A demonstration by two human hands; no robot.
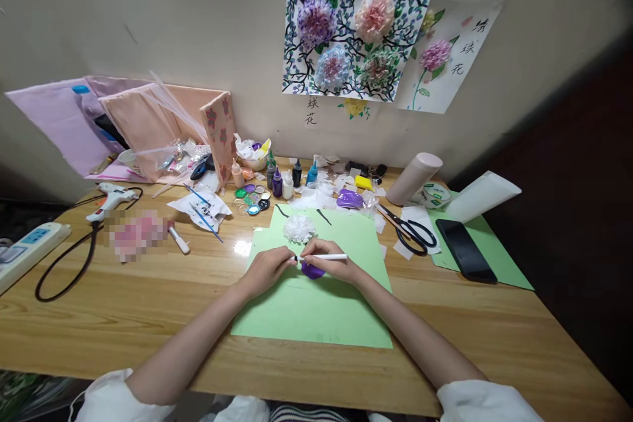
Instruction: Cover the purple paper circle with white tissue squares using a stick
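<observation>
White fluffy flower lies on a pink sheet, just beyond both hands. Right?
One error: the sheet is light green, not pink. The head view shows it, with the white fluffy flower lying just beyond the left hand and right hand.

White pen (pixel 332 256), pale green paper (pixel 316 318)

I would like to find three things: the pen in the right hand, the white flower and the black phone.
Pen (pixel 331 256): head view, on its white barrel.
White flower (pixel 299 229): head view, middle of its petals.
Black phone (pixel 466 250): head view, middle of its screen.
</observation>
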